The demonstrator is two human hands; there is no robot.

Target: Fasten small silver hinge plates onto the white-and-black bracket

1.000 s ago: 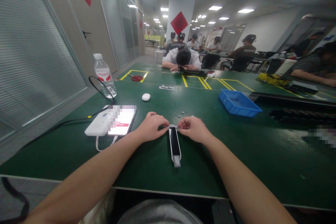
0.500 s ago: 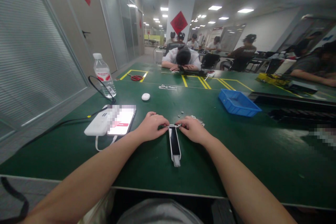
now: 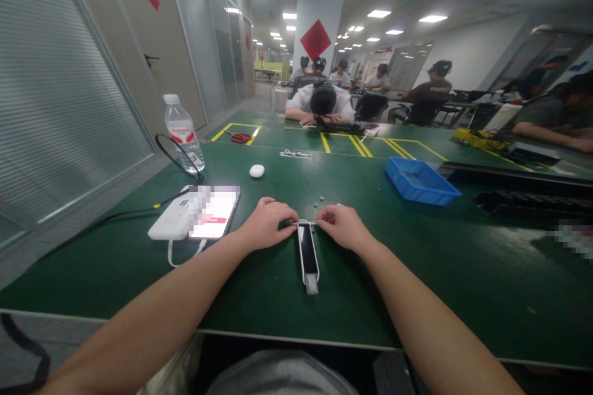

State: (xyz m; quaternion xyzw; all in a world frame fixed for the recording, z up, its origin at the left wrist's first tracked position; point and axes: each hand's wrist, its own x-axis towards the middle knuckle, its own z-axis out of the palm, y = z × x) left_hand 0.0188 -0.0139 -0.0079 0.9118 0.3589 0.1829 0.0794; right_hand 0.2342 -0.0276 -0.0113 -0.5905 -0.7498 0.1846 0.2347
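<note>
Blue tray (image 3: 424, 195), phone (image 3: 222, 213) near left hand (image 3: 269, 222)

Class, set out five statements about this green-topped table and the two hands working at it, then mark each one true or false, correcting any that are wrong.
1. The left hand and right hand are both at the far end of the white-framed black device. True.
2. The plastic water bottle lies on its side. False: it stands upright.
3. A white cable runs between the white power bank and the smartphone. True.
4. The blue plastic tray is left of the smartphone. False: it is to the right.
5. Two small round parts lie on the tabletop beyond the device. True.
</note>
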